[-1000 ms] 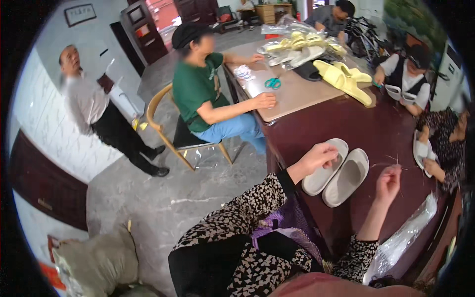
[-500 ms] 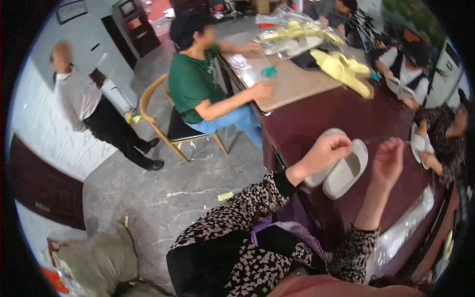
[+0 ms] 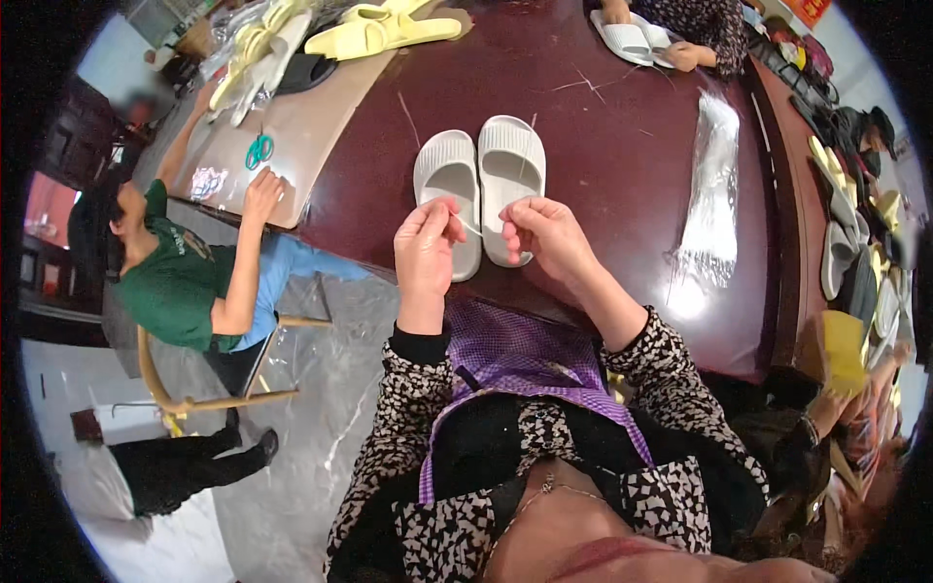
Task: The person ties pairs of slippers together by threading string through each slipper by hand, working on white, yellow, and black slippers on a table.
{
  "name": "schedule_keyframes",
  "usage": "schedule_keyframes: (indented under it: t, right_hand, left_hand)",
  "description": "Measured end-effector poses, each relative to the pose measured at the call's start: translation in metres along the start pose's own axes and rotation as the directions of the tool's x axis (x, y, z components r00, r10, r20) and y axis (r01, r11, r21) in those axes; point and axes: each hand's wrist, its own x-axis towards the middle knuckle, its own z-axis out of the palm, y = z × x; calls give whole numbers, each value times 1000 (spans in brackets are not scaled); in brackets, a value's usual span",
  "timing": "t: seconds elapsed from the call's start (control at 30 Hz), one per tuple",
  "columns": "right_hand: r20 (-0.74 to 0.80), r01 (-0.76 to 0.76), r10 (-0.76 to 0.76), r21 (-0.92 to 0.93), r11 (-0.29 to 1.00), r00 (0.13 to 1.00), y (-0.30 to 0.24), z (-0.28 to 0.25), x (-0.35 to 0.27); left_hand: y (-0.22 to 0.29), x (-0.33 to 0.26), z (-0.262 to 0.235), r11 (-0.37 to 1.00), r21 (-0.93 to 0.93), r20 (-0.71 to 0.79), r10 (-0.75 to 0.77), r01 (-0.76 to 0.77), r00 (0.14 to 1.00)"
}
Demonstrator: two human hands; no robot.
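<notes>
Closely, both hands (image 3: 428,243) (image 3: 550,235) pinched on thin white thread (image 3: 469,225) over pale slippers (image 3: 512,155).

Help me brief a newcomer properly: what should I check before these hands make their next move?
1. Slippers paired: ok. The left slipper and right slipper lie side by side, heel ends toward the person.
2. Left hand has a strand: ok. A thin white strand shows at its fingers.
3. Right hand grips the strand too: cannot tell. Its fingers are pinched together.
4. Strand bundle clear of the slippers: ok, off to the right.
5. Table free of stray strands: not ok. Loose strands lie beyond the slippers.
6. Green-handled scissors close by: not ok, probably; they lie far left.
</notes>
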Motion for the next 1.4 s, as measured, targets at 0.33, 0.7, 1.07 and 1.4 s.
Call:
schedule_keyframes:
  t: [0.33,0.7,1.07,1.4]
  right_hand:
    - [-34,-324,325,23,946,945,10,-23,0]
    - [25,-470,476,215,856,879,9,-20,22]
    - [74,-635,631,116,764,773,7,-29,27]
    - [-131,-501,486,-132,855,864,-11,-38,61]
  left_hand:
    - [-15,-23,-10,976,39,116,-216,213,969]
    - [-13,-35,-12,763,504,455,163,-404,875]
    - [-7,-49,-7,464,581,701,133,-669,701]
    - [-5,-34,12,481,523,715,203,-704,670]
